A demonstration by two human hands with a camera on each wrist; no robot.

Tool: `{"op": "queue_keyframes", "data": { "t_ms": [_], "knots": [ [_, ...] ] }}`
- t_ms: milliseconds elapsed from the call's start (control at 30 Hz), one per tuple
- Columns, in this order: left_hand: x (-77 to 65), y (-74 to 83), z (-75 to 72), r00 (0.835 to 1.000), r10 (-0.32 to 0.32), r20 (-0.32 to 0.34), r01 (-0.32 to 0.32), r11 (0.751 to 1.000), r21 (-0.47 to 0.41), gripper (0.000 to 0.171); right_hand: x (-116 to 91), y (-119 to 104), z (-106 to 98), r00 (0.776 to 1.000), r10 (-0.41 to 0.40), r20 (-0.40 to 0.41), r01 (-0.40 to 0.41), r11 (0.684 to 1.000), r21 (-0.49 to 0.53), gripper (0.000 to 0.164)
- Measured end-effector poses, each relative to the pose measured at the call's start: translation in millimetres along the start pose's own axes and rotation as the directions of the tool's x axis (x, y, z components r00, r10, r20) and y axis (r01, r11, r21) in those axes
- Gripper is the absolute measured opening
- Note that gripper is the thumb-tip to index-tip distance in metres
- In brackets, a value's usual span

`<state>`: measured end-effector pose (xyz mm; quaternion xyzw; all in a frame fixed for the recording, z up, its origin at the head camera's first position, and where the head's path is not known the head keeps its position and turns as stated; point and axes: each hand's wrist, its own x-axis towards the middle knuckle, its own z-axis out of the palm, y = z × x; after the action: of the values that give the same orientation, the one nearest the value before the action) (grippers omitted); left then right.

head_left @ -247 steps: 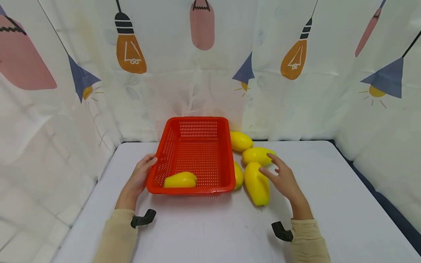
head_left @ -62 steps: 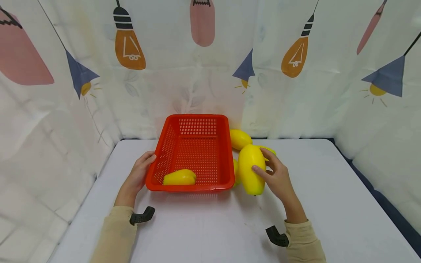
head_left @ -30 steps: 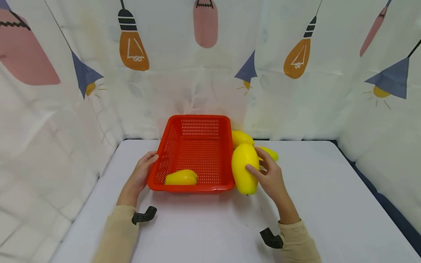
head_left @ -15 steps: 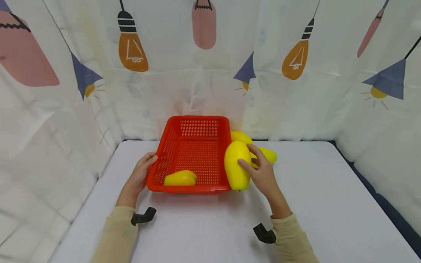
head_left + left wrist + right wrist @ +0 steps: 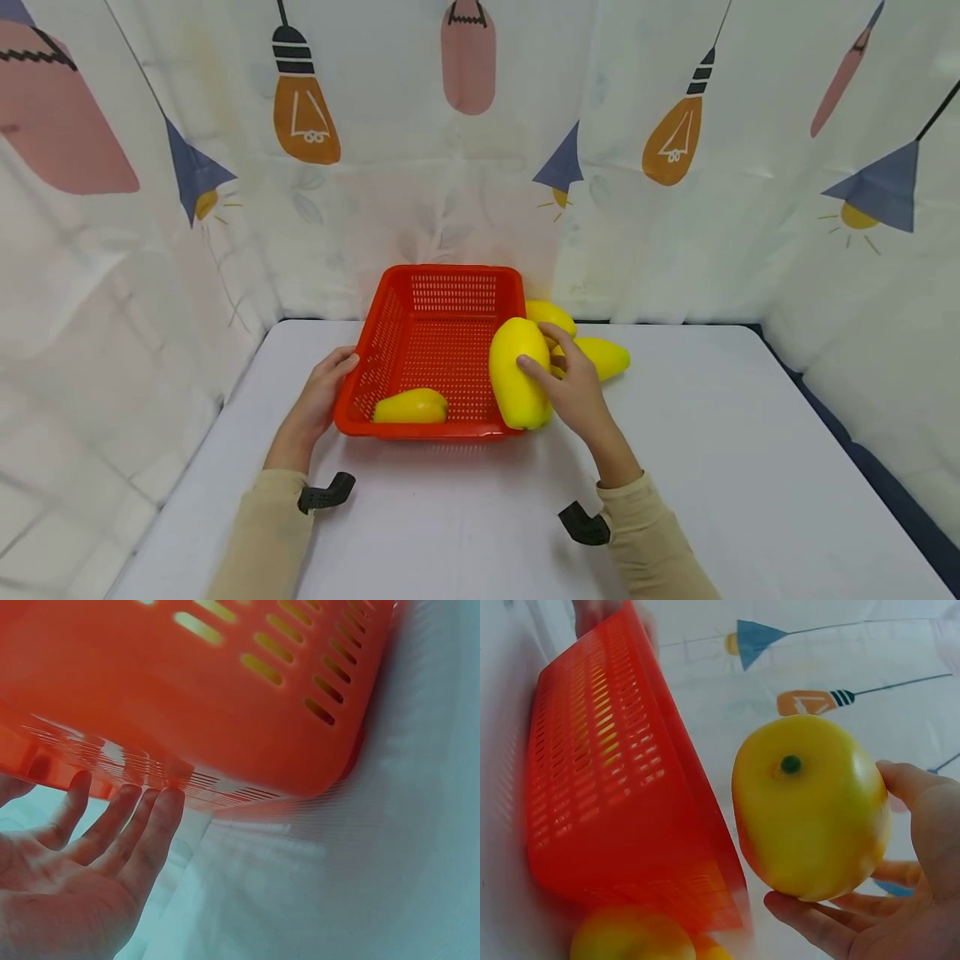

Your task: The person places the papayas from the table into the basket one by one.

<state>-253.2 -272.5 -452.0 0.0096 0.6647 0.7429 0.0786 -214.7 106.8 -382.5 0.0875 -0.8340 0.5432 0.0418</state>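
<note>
My right hand (image 5: 573, 387) grips a large yellow mango (image 5: 517, 371) between thumb and fingers, overlapping the right rim of the red plastic basket (image 5: 450, 429) in the head view. Seen from the right wrist, the mango's dark green stem end (image 5: 790, 764) faces the camera, and the fingers curve around its side. My left hand (image 5: 318, 396) is at the basket's left side. In the left wrist view its fingers (image 5: 154, 832) are fairly straight, tips against the slotted outer wall. Another mango (image 5: 411, 406) lies inside the basket, at its near left corner.
More mangoes lie right of the basket: one at the back (image 5: 550, 314), one farther right (image 5: 603, 358), and one mostly hidden beneath the held mango. A white table (image 5: 712, 467) carries everything. Printed curtains (image 5: 465, 200) hang behind and at both sides.
My right hand picked the near mango up off the table and has carried it left, from beside the basket to over its right rim. The left hand and basket have stayed put.
</note>
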Motion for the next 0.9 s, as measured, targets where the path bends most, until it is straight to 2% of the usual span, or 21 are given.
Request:
{"op": "queue_keyframes", "data": {
  "t_ms": [533,900],
  "knots": [
    [2.5,0.0,0.3,1.0,0.022,-0.001,-0.022,1.0,-0.006,0.04,9.8,-9.2,4.6,1.0,-0.016,-0.016,0.016,1.0,0.008,0.064],
    [-1.0,0.3,0.2,1.0,0.004,-0.012,-0.003,1.0,0.013,0.035,7.9,-10.7,5.4,1.0,-0.006,-0.023,0.006,1.0,0.01,0.065]
  ]
}}
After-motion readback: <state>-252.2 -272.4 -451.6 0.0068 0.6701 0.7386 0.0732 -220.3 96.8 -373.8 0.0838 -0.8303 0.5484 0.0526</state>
